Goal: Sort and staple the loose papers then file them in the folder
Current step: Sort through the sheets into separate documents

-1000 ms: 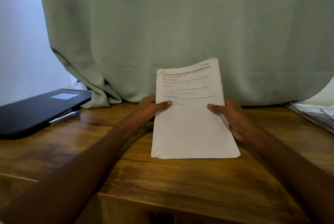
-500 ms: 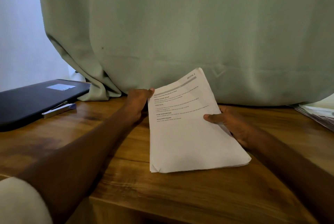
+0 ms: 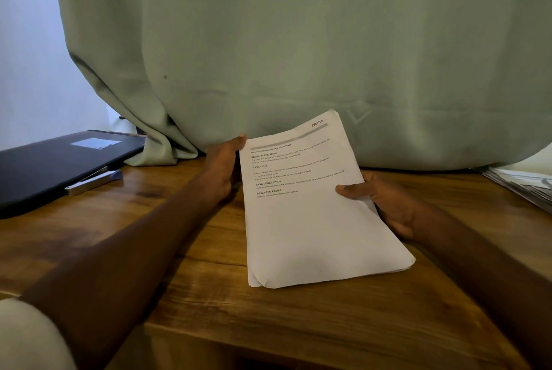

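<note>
A stack of white printed papers (image 3: 310, 220) headed "SECTION 1" stands tilted with its lower edge on the wooden table (image 3: 209, 310). My right hand (image 3: 385, 202) grips the stack's right edge, thumb on the top sheet. My left hand (image 3: 222, 169) lies flat against the stack's left edge with straight fingers, fingertips at its top left corner. A dark folder (image 3: 56, 166) lies at the far left of the table, and a silver stapler (image 3: 92, 180) rests beside its near edge.
A pale green curtain (image 3: 298, 56) hangs right behind the table and drapes onto it. More loose papers (image 3: 522, 187) are piled at the table's right edge. The table's front edge runs across the bottom of the view.
The stack has tipped from upright to leaning right. My left hand let go of its thumb grip and slid up flat along the left edge. My right hand kept its hold.
</note>
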`<state>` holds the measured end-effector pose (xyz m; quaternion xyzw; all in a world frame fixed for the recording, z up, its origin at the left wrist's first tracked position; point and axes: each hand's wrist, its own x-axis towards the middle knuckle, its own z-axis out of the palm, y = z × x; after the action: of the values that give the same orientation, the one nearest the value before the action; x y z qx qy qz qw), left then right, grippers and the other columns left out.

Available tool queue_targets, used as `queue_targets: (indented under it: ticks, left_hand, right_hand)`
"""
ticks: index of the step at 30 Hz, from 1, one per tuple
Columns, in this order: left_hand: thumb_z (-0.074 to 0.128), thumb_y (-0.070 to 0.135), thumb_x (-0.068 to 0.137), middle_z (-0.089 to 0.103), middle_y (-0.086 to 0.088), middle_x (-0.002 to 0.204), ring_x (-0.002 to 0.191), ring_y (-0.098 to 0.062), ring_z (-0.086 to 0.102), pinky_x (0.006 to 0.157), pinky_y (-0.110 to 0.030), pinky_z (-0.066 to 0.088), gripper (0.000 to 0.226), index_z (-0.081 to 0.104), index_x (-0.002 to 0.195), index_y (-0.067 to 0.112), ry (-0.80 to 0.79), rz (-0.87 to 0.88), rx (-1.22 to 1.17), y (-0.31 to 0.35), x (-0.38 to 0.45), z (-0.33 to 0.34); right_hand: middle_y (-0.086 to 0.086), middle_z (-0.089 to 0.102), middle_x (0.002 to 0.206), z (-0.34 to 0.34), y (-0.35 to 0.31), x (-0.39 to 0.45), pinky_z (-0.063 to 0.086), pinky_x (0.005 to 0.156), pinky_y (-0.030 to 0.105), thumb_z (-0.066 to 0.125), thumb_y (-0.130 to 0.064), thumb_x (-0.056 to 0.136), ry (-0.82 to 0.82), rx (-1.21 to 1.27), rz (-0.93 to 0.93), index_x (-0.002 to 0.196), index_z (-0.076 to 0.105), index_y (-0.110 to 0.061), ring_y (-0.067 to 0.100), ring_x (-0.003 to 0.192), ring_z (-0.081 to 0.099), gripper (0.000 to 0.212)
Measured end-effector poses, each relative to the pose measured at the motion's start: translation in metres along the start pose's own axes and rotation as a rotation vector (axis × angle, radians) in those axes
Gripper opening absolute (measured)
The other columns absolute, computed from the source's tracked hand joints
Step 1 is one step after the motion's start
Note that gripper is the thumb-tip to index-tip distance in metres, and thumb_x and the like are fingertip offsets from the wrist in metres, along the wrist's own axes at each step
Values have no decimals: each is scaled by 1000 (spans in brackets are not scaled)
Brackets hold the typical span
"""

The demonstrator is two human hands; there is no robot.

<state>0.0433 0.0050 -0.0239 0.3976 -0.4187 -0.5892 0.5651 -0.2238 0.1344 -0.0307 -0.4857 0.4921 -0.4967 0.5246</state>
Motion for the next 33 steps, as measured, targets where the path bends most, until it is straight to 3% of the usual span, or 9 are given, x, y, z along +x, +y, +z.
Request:
queue_targets:
  ticks: [5,7,9,11,15,21,24,26,33]
  left_hand:
    - [61,55,97,73,-5,86,77,-22,69,77,-39,57,42,69,107,15,1,-18,-75,0,-2,4]
    - [52,69,95,69,-3,81,71,-18,67,67,-34,57,65,65,119,11,-120,-47,-81,2,-9,6]
    - [49,78,89,76,-6,98,89,-21,75,78,-42,62,78,63,126,11,-286,-77,16,4,-19,10]
    - [59,71,89,72,-11,124,115,-31,70,101,-54,54,70,64,133,18,-443,-57,163,1,-29,16]
    - [77,29,87,72,-14,124,114,-34,70,102,-54,52,50,65,131,10,-565,-18,236,-7,-45,27]
    - [77,22,90,78,3,105,95,-16,75,80,-32,62,22,71,111,26,-356,421,282,-4,-57,46]
    - [79,16,88,78,8,108,98,-12,75,81,-27,61,28,71,114,26,-366,544,278,2,-66,49]
    - [79,15,88,77,6,112,101,-13,74,84,-28,61,29,72,115,24,-359,612,263,4,-68,48]
    - [83,27,85,68,21,98,82,9,68,64,-9,52,29,64,104,36,-241,630,397,-4,-67,46]
  right_hand:
    - [15,71,125,-2,-1,0,48,106,57,64,-5,92,2,40,3,132,65,-10,40,116,67,40]
    - [15,71,125,-3,0,1,47,105,58,64,-7,92,52,75,-49,133,64,-11,40,117,66,40]
    - [14,71,124,-3,-1,3,50,102,59,65,-10,93,149,109,-144,133,64,-10,40,116,66,40]
    - [12,72,123,-2,-5,2,58,91,51,65,-11,95,257,133,-249,131,64,-11,34,111,69,37]
    - [-2,77,113,4,-16,-6,61,78,36,63,-11,99,379,135,-454,120,68,-20,17,97,75,24]
    - [-6,76,109,22,-30,-23,61,78,33,72,-20,94,435,-6,-651,116,67,-30,11,97,73,25]
    - [-16,72,105,26,-35,-32,55,73,15,68,-22,97,528,-192,-798,116,65,-32,-3,94,69,21]
    - [-14,72,105,29,-36,-35,54,73,12,66,-19,98,515,-211,-844,114,66,-30,-2,95,70,19]
    - [-25,55,89,30,-23,-25,41,58,6,70,-28,95,480,-306,-599,109,53,-30,-7,75,55,22]
